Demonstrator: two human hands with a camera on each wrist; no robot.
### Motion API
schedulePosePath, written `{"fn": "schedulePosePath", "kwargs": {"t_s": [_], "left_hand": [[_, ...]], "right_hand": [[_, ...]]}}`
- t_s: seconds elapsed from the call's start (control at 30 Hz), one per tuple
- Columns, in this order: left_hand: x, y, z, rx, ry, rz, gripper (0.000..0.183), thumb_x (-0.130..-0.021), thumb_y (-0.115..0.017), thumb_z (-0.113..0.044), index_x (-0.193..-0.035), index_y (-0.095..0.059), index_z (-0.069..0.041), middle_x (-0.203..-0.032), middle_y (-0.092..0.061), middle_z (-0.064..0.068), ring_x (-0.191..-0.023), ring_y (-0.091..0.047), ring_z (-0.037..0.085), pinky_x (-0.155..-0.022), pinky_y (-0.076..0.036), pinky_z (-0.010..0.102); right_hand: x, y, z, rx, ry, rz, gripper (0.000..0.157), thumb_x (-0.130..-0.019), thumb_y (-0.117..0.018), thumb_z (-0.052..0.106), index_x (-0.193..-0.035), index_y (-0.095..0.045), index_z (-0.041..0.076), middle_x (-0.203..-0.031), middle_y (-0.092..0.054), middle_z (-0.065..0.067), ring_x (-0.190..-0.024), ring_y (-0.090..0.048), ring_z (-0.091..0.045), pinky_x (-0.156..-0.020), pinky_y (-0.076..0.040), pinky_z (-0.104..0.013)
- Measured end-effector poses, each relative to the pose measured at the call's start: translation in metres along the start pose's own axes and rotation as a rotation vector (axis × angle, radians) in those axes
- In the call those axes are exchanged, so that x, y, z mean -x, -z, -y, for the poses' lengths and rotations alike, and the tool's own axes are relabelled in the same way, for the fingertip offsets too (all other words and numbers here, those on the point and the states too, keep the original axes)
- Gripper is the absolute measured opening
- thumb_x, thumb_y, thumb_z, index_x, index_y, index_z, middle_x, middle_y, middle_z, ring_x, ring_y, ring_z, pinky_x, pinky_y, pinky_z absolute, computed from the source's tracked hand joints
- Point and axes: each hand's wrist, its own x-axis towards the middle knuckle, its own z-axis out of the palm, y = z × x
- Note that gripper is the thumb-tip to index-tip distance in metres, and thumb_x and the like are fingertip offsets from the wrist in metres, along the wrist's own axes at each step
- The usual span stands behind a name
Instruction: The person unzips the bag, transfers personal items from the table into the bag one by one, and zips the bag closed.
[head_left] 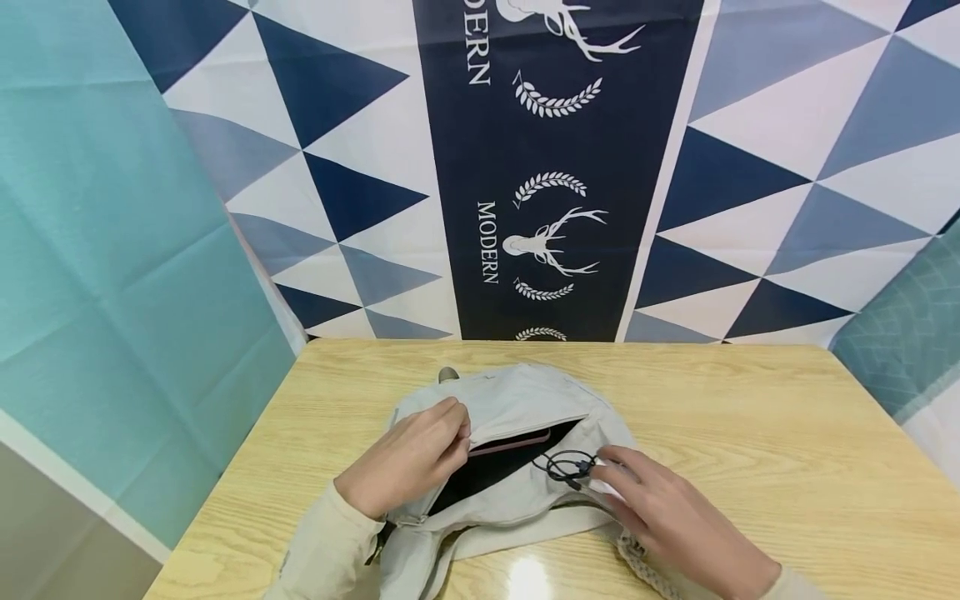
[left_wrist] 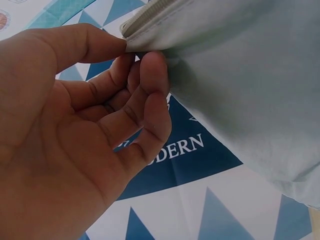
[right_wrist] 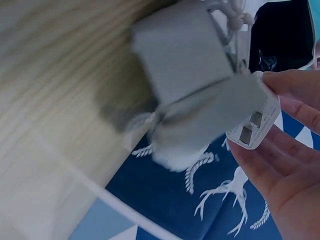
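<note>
A light grey fabric bag (head_left: pixel 525 396) lies on the table with its zipped opening spread wide. My left hand (head_left: pixel 412 457) pinches the upper edge of that opening, beside the zip (left_wrist: pixel 150 17), between thumb and fingers. Inside the dark pocket shows a flat thing with a pink edge (head_left: pixel 517 443). At the right end of the opening, my right hand (head_left: pixel 663 508) holds a white charger plug (right_wrist: pixel 256 122) with two flat metal prongs, gripped by its sides. A coiled black cable (head_left: pixel 564 468) hangs at the fingertips, over the bag's lower edge.
The bag's strap (head_left: pixel 532 533) curves along its near side, and a braided cord (head_left: pixel 645 571) lies below my right wrist. The wooden table (head_left: pixel 750 417) reaches a patterned cloth backdrop (head_left: pixel 360 167) behind. A teal cloth (head_left: pixel 112 250) hangs at the left.
</note>
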Motion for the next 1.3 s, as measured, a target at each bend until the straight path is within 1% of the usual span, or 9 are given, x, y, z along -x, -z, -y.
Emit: {"fn": "schedulePosePath", "kwargs": {"t_s": [0.2,0.33,0.43,0.53,0.67,0.8,0.93,1.17,1.3], "left_hand": [[0.000,0.000,0.001,0.001,0.006,0.003,0.011,-0.091,-0.042,-0.014,-0.083,-0.048,-0.020,-0.078,-0.040,-0.012,-0.059,-0.039,0.000,-0.052,-0.036,0.014],[0.000,-0.001,0.003,-0.002,0.002,-0.002,0.010,-0.091,-0.043,-0.014,-0.083,-0.048,-0.019,-0.078,-0.040,-0.012,-0.059,-0.039,0.001,-0.052,-0.036,0.014],[0.001,-0.001,0.003,0.002,0.001,-0.005,0.010,-0.091,-0.043,-0.015,-0.084,-0.048,-0.019,-0.077,-0.040,-0.012,-0.058,-0.039,0.001,-0.051,-0.036,0.014],[0.001,-0.002,0.004,0.004,-0.002,-0.008,0.010,-0.091,-0.042,-0.015,-0.084,-0.048,-0.019,-0.078,-0.041,-0.012,-0.059,-0.039,0.000,-0.052,-0.036,0.014],[0.001,-0.003,0.004,0.003,-0.007,-0.007,0.011,-0.091,-0.042,-0.015,-0.083,-0.048,-0.020,-0.078,-0.040,-0.012,-0.059,-0.039,0.000,-0.052,-0.036,0.014],[0.001,-0.002,0.004,0.001,-0.004,-0.004,0.011,-0.091,-0.042,-0.015,-0.082,-0.047,-0.020,-0.078,-0.040,-0.013,-0.059,-0.039,0.000,-0.052,-0.036,0.014],[0.000,-0.002,0.005,-0.003,-0.010,-0.012,0.011,-0.090,-0.043,-0.015,-0.081,-0.046,-0.020,-0.077,-0.040,-0.013,-0.059,-0.039,0.001,-0.052,-0.036,0.014],[0.000,-0.001,0.003,0.003,-0.013,-0.007,0.012,-0.090,-0.043,-0.014,-0.080,-0.046,-0.020,-0.077,-0.040,-0.013,-0.059,-0.039,0.001,-0.052,-0.035,0.014],[0.001,0.000,0.002,0.000,-0.010,-0.005,0.012,-0.090,-0.043,-0.014,-0.080,-0.046,-0.020,-0.077,-0.040,-0.013,-0.059,-0.039,0.001,-0.051,-0.035,0.014]], "right_hand": [[-0.026,-0.014,0.000,-0.028,0.060,-0.004,0.024,-0.083,-0.063,0.018,-0.107,-0.058,0.019,-0.114,-0.054,-0.002,-0.105,-0.052,-0.014,-0.078,-0.049,-0.031],[-0.036,-0.025,0.003,-0.036,0.071,0.025,0.023,-0.080,-0.066,0.015,-0.102,-0.058,0.019,-0.111,-0.055,-0.001,-0.101,-0.054,-0.013,-0.077,-0.049,-0.031],[-0.039,-0.031,0.005,-0.018,0.037,0.084,0.027,-0.077,-0.069,0.015,-0.099,-0.057,0.021,-0.105,-0.055,0.005,-0.092,-0.055,-0.008,-0.071,-0.049,-0.029],[-0.040,-0.034,0.006,-0.006,-0.013,0.148,0.027,-0.077,-0.070,0.017,-0.100,-0.056,0.023,-0.100,-0.053,0.010,-0.087,-0.054,-0.004,-0.068,-0.048,-0.027],[-0.037,-0.030,0.005,0.023,-0.058,0.193,0.034,-0.076,-0.071,0.019,-0.106,-0.056,0.022,-0.101,-0.053,0.006,-0.092,-0.053,-0.008,-0.076,-0.048,-0.031],[-0.033,-0.021,0.006,0.068,-0.065,0.213,0.046,-0.071,-0.074,0.015,-0.112,-0.055,0.023,-0.094,-0.052,0.002,-0.082,-0.051,-0.012,-0.067,-0.048,-0.030],[-0.032,-0.017,0.007,0.070,-0.066,0.204,0.042,-0.069,-0.072,0.007,-0.105,-0.054,0.021,-0.086,-0.052,0.004,-0.075,-0.050,-0.010,-0.056,-0.045,-0.025],[-0.034,-0.021,0.006,-0.024,-0.072,0.192,0.028,-0.074,-0.064,0.002,-0.092,-0.052,0.019,-0.089,-0.047,0.008,-0.074,-0.048,-0.005,-0.061,-0.045,-0.021],[-0.037,-0.024,0.007,-0.103,-0.044,0.129,0.024,-0.075,-0.065,0.005,-0.090,-0.052,0.019,-0.094,-0.044,0.008,-0.074,-0.044,-0.003,-0.062,-0.044,-0.018]]}}
